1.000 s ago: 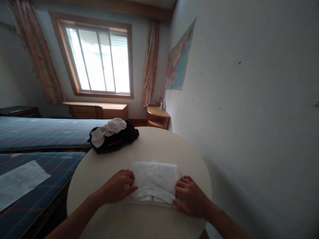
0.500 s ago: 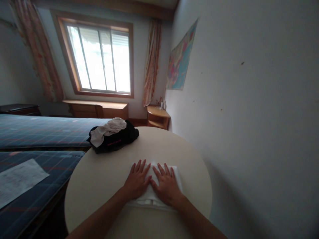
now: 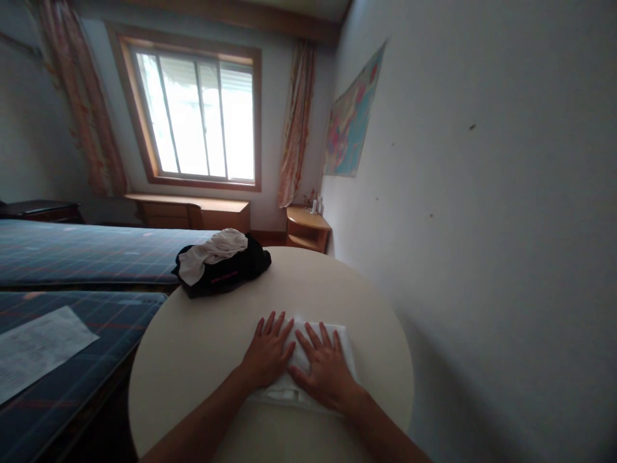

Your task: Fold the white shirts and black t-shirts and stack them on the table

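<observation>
A folded white cloth [image 3: 289, 393] lies flat near the front of the round cream table [image 3: 207, 347]. My left hand [image 3: 268, 352] rests palm down on its left part, fingers spread. On its right part my right hand [image 3: 324, 366] lies flat in the same way, fingers apart. The thumbs are close together over the middle of the cloth. Both hands cover much of it, so its full outline is partly hidden. Neither hand grips anything.
A heap of black clothing [image 3: 231, 276] with a pale garment [image 3: 212, 251] on top sits at the table's back left. Plaid mattresses [image 3: 96, 251] stand to the left, with a paper sheet [image 3: 43, 347] on the nearer one. A wall [image 3: 506, 257] rises on the right.
The view has shifted slightly. My right hand has slid a little toward me over the cloth; my left hand stays nearly in place.
</observation>
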`<act>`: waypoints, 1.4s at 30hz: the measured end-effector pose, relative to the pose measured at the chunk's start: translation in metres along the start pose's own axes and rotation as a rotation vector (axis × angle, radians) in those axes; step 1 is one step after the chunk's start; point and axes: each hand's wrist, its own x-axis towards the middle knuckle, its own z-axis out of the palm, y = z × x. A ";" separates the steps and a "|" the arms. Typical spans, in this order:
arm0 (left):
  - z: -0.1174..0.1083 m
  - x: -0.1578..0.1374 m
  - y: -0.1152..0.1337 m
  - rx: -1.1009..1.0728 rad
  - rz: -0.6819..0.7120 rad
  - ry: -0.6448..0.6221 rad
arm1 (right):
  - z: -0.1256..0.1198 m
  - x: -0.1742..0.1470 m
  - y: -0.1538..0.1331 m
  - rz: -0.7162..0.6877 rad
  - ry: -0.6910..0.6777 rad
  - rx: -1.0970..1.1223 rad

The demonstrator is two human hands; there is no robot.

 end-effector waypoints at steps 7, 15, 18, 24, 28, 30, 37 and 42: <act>0.000 0.000 0.000 -0.017 0.005 0.004 | 0.001 0.000 -0.002 0.026 0.009 -0.016; -0.007 0.000 -0.001 -0.078 0.003 -0.026 | -0.003 -0.002 -0.002 -0.044 0.029 0.012; -0.011 0.003 -0.002 -0.139 -0.006 -0.056 | -0.008 -0.008 -0.004 -0.198 0.001 0.069; -0.011 0.013 -0.020 -0.472 -0.134 0.021 | -0.008 -0.026 -0.014 -0.419 -0.096 0.060; -0.005 0.023 -0.046 -0.618 -0.168 0.220 | -0.003 -0.021 -0.011 -0.401 -0.116 0.030; -0.001 0.027 -0.057 -0.646 -0.225 0.289 | -0.002 -0.010 -0.003 -0.351 -0.113 0.012; 0.012 0.027 -0.053 -0.333 -0.358 0.087 | 0.002 0.063 0.055 0.073 -0.001 -0.111; 0.008 0.018 -0.035 -0.090 -0.245 -0.070 | 0.003 0.123 0.111 0.375 0.064 -0.193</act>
